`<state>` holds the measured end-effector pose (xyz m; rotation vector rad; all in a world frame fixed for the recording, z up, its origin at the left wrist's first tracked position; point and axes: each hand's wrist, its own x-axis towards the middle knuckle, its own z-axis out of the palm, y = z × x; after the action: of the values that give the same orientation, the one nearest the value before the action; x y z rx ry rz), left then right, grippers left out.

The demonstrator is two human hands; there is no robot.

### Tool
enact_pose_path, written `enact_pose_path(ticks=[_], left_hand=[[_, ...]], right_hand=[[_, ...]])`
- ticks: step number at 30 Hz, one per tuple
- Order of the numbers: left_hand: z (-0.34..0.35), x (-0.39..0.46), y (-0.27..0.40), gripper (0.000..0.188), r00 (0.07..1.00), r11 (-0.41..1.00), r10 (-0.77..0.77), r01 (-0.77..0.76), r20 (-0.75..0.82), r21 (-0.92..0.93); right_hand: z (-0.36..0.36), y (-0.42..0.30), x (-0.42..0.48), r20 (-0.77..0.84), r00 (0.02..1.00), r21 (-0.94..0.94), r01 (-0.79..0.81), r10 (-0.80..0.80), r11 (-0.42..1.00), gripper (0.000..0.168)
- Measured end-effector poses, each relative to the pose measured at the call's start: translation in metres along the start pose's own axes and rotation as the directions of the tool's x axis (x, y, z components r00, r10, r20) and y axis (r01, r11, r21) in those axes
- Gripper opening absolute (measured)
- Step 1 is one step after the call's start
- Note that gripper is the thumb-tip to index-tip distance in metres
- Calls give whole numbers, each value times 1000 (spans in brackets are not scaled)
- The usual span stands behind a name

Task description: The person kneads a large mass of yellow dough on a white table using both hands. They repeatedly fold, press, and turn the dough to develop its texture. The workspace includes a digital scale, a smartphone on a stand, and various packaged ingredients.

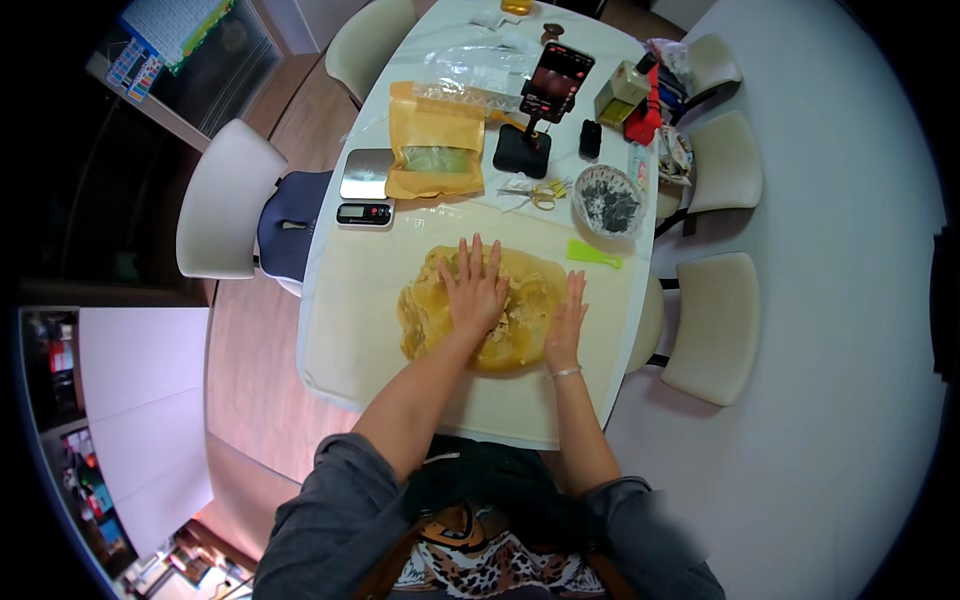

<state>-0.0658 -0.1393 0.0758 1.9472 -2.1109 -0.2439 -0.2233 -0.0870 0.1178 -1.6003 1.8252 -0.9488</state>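
Observation:
A large mass of yellow dough (pixel 525 349) lies on a pale mat (pixel 352 315) in front of me. Its surface is cracked and crumbly in the middle, with smoother parts at the right and along the near edge. My left hand (pixel 478 292) presses flat on the dough's upper middle, fingers spread. Upright on its edge, my right hand (pixel 567 326) rests against the dough's right side, holding nothing, its fingers straight and close together. Beyond that hand lies a bright green scraper (pixel 592 254).
Farther back are a kitchen scale (pixel 365 214), an opened yellow padded envelope (pixel 405 124), a phone (pixel 556 81) on a black stand (pixel 521 152) and scissors (pixel 541 196). A plastic-lined basket (pixel 609 202) holds dark, powdery contents. Chairs (pixel 716 330) line the table's sides.

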Motion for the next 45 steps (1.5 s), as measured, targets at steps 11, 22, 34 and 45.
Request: enact_pose_path(ticks=[11,22,34,45], left_hand=[[26,15,-25,67,984,774,-143,43,-109,-632],[0,-31,-57,69,960,948,-278,266,-44,-173],[12,-10,-128,54,984,548,-176,129,36,-827],[6,-112,-167,54,893,-92,-417,144,170,-985]], right_hand=[[82,-14,53,-127,991,-308,-89,52,947,55],[70,-6,24,179,981,-570,170,-80,804,57],[80,-51,-44,462,739,-130,604,-491,786,84],[163,-60,-57,589,470,-259,880,-657,397,54]])
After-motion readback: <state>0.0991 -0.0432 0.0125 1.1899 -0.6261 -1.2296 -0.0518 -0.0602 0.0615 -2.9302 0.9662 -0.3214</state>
